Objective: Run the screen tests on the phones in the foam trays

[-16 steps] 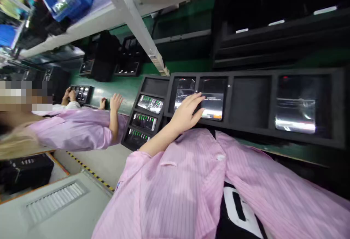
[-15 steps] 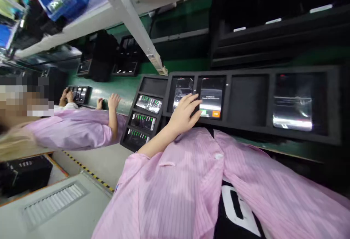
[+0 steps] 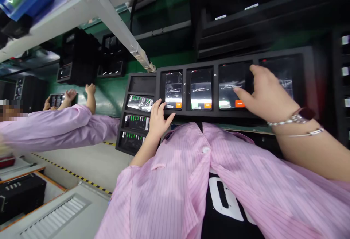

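Note:
A long black foam tray (image 3: 216, 72) lies before me, with phones in its compartments. My left hand (image 3: 159, 119) is open at the tray's left front edge, fingertips beside the leftmost phone (image 3: 173, 89). Another lit phone (image 3: 201, 88) lies in the second compartment. My right hand (image 3: 270, 93) is open over the tray's right part, thumb and index finger apart at the right side of the third phone (image 3: 231, 82), which shows white text and an orange button. Partly behind that hand is a fourth phone (image 3: 284, 72) with a dark screen.
A second black tray (image 3: 142, 84) on the left holds several phones with green marks. Stacked black trays (image 3: 232, 31) stand behind. A white metal post (image 3: 117, 23) slants down to the green bench. A co-worker's sleeve (image 3: 68, 126) and hands are further left.
My right hand has come into view over the tray, and a phone now lies in the third compartment, which was empty. My left hand has moved left, off the phones to the tray edge.

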Demonstrator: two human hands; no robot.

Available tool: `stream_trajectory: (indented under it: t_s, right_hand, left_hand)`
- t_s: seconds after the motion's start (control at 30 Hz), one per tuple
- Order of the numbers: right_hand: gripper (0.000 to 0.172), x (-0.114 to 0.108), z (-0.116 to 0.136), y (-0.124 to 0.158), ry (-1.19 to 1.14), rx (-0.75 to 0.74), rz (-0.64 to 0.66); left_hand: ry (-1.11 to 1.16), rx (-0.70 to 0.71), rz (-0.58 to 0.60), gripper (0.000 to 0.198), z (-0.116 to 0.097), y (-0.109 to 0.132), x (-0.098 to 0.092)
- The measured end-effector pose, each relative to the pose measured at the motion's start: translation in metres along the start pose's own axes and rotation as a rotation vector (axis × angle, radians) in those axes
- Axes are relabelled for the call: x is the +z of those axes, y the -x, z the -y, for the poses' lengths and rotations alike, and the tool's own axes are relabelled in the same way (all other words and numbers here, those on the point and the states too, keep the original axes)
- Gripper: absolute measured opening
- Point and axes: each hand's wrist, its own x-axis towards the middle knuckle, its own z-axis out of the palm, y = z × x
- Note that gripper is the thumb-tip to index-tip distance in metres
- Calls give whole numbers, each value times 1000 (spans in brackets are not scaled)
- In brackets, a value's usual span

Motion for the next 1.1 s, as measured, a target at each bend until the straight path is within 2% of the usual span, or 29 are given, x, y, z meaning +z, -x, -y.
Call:
stream_trajectory:
  t_s: [0.07, 0.13, 0.2, 0.27, 0.33, 0.4, 0.5, 0.6, 0.7, 0.87, 1.0, 1.1]
  right_hand:
    - [56, 2, 18, 16, 30, -267, -50]
    - [45, 15, 34, 30, 4, -491, -2]
    - [38, 36, 44, 40, -7, -630, 107]
    - [37, 59, 48, 44, 16, -676, 173]
    - [39, 76, 48, 44, 42, -670, 197]
    - [40, 81, 46, 44, 60, -656, 211]
    - [40, 69, 38, 50, 58, -636, 178]
    - [40, 51, 23, 63, 68, -578, 46]
    - [43, 44, 8, 74, 127, -461, -60]
    - [42, 38, -11, 80, 167, -395, -77]
    - [43, 18, -39, 92, 237, -236, -217]
    - [45, 2, -50, 98, 252, -154, -236]
  left_hand:
    - [12, -2, 20, 55, 2, -1, 1]
    - [22, -14, 44, 55, 3, -2, 3]
    - [36, -27, 62, 58, 3, -2, 4]
    - [59, -32, 73, 61, 2, -2, 5]
    - [101, -40, 57, 63, 4, -2, 6]
    - [188, -91, -1, 68, 9, -5, 6]
    - [381, -290, -75, 69, 25, -18, 10]
    - [494, -417, -35, 66, 41, -32, 18]
    - [542, -418, -20, 63, 49, -39, 25]
    - [577, -439, -58, 59, 51, -39, 29]
    - [570, -460, -61, 57, 49, -41, 29]
    - [515, -434, -43, 56, 43, -42, 26]
